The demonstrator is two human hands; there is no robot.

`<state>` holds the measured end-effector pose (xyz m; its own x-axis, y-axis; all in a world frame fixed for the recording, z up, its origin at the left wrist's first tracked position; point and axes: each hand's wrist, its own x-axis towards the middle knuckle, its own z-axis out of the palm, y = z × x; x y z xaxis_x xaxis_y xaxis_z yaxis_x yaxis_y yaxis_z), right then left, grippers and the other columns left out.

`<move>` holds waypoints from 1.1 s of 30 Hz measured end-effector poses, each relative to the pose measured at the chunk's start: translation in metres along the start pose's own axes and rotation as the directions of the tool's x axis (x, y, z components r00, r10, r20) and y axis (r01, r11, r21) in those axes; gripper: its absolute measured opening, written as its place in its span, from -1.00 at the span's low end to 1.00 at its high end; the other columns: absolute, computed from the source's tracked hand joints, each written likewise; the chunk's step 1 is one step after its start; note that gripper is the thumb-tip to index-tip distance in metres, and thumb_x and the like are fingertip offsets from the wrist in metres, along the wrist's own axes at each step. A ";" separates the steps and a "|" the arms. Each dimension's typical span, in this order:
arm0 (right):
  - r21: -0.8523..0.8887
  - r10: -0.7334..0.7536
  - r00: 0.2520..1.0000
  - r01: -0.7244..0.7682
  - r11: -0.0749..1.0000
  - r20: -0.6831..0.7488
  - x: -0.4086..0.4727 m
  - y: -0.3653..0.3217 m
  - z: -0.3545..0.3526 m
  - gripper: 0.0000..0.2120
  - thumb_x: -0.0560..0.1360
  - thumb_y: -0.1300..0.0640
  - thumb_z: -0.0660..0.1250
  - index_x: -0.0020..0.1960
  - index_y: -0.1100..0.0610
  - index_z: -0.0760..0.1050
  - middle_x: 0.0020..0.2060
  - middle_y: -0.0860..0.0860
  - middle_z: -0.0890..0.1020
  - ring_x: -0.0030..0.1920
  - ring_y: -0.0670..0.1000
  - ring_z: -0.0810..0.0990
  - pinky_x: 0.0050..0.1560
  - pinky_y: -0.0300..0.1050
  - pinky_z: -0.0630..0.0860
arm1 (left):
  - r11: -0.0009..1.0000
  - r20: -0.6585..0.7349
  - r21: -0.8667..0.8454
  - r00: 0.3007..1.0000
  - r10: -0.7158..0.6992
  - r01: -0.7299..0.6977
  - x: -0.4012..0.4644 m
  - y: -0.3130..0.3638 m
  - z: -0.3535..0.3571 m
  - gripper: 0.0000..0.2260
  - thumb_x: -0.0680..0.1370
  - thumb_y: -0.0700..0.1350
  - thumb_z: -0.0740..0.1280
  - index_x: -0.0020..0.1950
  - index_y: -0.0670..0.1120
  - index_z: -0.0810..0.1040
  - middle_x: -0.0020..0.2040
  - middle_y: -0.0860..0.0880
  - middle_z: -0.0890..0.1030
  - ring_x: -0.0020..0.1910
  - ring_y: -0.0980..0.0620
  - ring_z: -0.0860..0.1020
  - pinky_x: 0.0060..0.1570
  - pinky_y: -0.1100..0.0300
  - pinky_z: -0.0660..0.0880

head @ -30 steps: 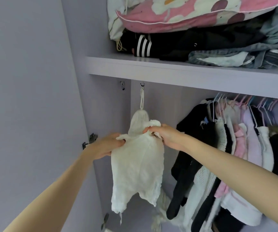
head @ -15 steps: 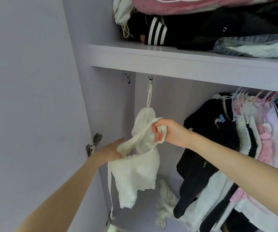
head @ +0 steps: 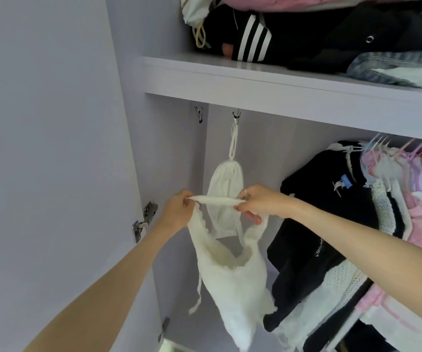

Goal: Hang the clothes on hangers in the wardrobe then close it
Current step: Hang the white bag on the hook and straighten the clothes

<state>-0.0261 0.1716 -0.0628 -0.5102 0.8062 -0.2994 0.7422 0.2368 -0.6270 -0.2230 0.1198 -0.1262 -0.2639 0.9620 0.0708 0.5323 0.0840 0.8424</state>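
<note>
A white knitted top [head: 232, 283] hangs below my hands inside the open wardrobe. My left hand [head: 179, 209] pinches one end of its strap and my right hand [head: 258, 203] pinches the other end, so the strap [head: 215, 199] is stretched level between them. Behind it a second white garment [head: 226, 179] hangs by a loop from a metal hook [head: 236, 115] under the shelf. Another hook [head: 199, 113] to the left is bare.
The shelf [head: 268, 85] above carries folded dark clothes, denim and a pink pillow. Several garments on hangers [head: 357, 224] fill the right of the rail space. The open wardrobe door [head: 52, 148] with its hinge [head: 145, 219] stands at the left.
My hands have taken the top by its strap and pulled the strap straight between them. The top's body dropped lower and opened. The view has tilted downward.
</note>
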 end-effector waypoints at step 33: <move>0.411 0.003 0.861 0.240 0.880 -0.508 0.279 -0.080 -0.049 -0.39 0.54 0.21 0.23 0.51 0.20 0.05 0.25 0.13 0.50 0.13 0.08 0.53 0.16 0.03 0.53 | 0.978 -0.017 -0.164 0.991 -0.132 0.128 0.116 -0.044 -0.004 -0.79 0.62 -0.23 0.08 -0.17 -0.21 0.40 -0.37 -0.06 0.42 -0.46 0.01 0.41 -0.43 0.28 0.43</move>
<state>-0.2066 0.4047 -0.0607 -0.2165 0.9705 0.1060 0.3521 0.1789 -0.9187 -0.2801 0.2262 -0.1525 -0.3459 0.9377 -0.0319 0.3549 0.1623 0.9207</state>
